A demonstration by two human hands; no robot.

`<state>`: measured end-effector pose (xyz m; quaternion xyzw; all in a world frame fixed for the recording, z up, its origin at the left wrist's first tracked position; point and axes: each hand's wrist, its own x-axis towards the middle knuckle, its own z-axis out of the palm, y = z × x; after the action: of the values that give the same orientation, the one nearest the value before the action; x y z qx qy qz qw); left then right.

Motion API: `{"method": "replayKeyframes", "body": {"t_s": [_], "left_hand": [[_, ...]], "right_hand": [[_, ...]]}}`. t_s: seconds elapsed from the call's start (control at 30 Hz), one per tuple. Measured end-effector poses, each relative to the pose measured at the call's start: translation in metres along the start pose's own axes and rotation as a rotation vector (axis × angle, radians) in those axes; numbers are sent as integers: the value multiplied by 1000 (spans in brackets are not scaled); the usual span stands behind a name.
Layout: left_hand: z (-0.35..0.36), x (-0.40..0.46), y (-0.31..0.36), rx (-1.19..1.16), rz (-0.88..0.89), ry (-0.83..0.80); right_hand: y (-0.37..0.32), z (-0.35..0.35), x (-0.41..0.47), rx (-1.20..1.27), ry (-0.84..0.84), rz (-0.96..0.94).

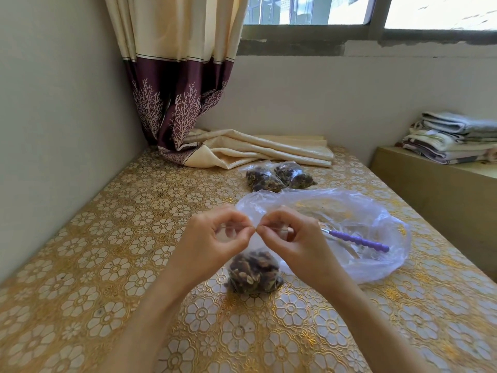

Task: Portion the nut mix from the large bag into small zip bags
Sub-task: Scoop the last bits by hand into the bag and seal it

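Hands meeting above the table (pixel 80 265), pinching the top strip of a small zip bag (pixel 254 273). Left hand (pixel 215 235) curling thumb and forefinger onto the strip's left part; right hand (pixel 290 232) doing likewise on its right part, fingertips of the two hands nearly touching at the middle. Remaining fingers of both hands arching loosely, holding nothing else. Bag hanging from the pinch, its nut-filled bottom resting on the flowered yellow cover of the table, just in front of the large bag (pixel 349 211).

Large bag lying crumpled and open just beyond and to the right of the hands, clear plastic, few nuts showing inside; amount hard telling through the folds. Spoon with a purple handle (pixel 359 240) lying inside it, handle pointing right, bowl hidden behind the right hand.

Two filled small bags (pixel 279 176) sitting side by side farther back, touching each other, near a folded cream cloth (pixel 269 149). Curtain (pixel 174 90) hanging in the corner, hem resting on the table. Folded towels (pixel 454 138) stacking on a low cabinet at right.
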<state>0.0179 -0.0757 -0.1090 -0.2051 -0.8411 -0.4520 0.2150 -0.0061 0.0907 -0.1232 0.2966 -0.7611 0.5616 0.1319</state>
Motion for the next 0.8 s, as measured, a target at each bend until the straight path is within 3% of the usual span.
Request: {"method": "replayKeyframes", "body": {"t_s": [0.2, 0.33, 0.63, 0.7, 0.8], "left_hand": [[-8, 1, -7, -27, -94, 13], [-15, 2, -19, -181, -209, 40], [-8, 1, -34, -417, -240, 126], [0, -1, -37, -461, -295, 24], [10, -7, -43, -321, -423, -311]], "right_hand": [[-1, -15, 4, 3, -10, 23], [5, -28, 8, 64, 69, 79], [13, -32, 9, 200, 51, 189], [15, -32, 9, 251, 76, 238], [19, -31, 8, 282, 145, 301]]}}
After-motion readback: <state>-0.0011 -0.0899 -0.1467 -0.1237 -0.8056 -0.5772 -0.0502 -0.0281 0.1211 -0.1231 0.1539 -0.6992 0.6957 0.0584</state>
